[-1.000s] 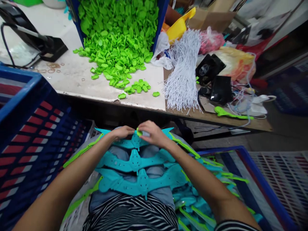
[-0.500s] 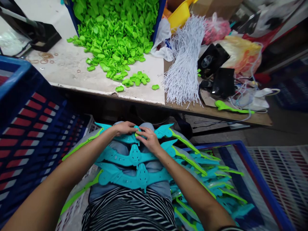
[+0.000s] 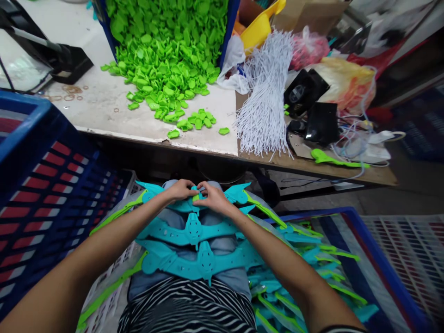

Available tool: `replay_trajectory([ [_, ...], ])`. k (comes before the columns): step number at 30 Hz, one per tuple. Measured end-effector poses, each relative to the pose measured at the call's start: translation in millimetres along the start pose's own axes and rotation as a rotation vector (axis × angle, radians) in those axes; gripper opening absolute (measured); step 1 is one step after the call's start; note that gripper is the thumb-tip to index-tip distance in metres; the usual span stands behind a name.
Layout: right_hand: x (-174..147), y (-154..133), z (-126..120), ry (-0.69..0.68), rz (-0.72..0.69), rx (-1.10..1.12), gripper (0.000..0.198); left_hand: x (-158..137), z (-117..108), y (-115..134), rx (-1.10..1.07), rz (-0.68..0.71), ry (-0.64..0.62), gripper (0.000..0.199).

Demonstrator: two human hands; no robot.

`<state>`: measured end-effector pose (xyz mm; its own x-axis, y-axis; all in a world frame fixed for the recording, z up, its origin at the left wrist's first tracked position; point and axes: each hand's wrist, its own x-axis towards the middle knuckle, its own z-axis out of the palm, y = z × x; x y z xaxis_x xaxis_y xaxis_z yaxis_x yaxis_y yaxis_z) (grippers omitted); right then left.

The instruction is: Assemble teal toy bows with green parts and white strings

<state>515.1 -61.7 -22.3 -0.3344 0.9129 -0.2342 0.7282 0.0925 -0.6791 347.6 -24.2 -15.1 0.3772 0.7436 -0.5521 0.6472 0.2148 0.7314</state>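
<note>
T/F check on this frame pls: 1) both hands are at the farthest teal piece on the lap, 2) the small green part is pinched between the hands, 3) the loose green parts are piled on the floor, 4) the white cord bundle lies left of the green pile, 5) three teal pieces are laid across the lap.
1) True: the left hand and the right hand meet at the middle of the farthest teal piece.
2) True: a small green part shows between the fingertips.
3) False: the green pile lies on the table, spilling from a blue crate.
4) False: the white cord bundle lies right of the pile.
5) True: two more teal pieces, the middle piece and the nearest piece, lie closer to the body.
</note>
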Motion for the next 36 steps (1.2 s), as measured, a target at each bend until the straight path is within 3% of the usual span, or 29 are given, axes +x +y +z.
replay_trajectory([
  [3,11,-15,-26,0.021,-0.100,-0.184,0.026,-10,6,3,0.155,0.119,0.129,0.030],
  [5,33,-27,-52,0.230,-0.149,-0.277,0.017,-21,18,1,0.309,0.239,0.265,0.033],
  [7,65,-38,-78,0.463,-0.187,-0.364,0.024,-31,31,-5,0.455,0.353,0.330,0.035],
  [10,115,-50,-102,0.529,-0.247,-0.522,0.022,-41,42,-15,0.568,0.447,0.256,0.050],
  [14,151,-58,-104,0.528,-0.184,-0.580,0.022,-39,32,-14,0.597,0.426,0.106,0.073],
  [17,148,-62,-100,0.604,-0.097,-0.501,0.020,-32,17,-3,0.592,0.389,0.005,0.092],
  [19,138,-62,-101,0.632,-0.033,-0.326,0.018,-26,7,6,0.577,0.367,-0.033,0.091],
  [22,119,-60,-105,0.485,0.104,0.071,0.017,-15,-8,17,0.492,0.276,-0.055,0.058],
  [24,108,-59,-109,0.352,0.200,0.223,0.018,-6,-18,22,0.389,0.235,-0.118,0.036],
  [26,100,-58,-111,0.320,0.264,0.168,0.019,4,-25,25,0.292,0.226,-0.191,0.035],
  [30,94,-56,-114,0.475,0.250,-0.185,0.027,19,-27,25,0.183,0.188,-0.208,0.041],
  [36,108,-38,-120,0.643,0.275,-0.197,0.032,24,-23,20,0.095,0.179,-0.238,0.045],
])
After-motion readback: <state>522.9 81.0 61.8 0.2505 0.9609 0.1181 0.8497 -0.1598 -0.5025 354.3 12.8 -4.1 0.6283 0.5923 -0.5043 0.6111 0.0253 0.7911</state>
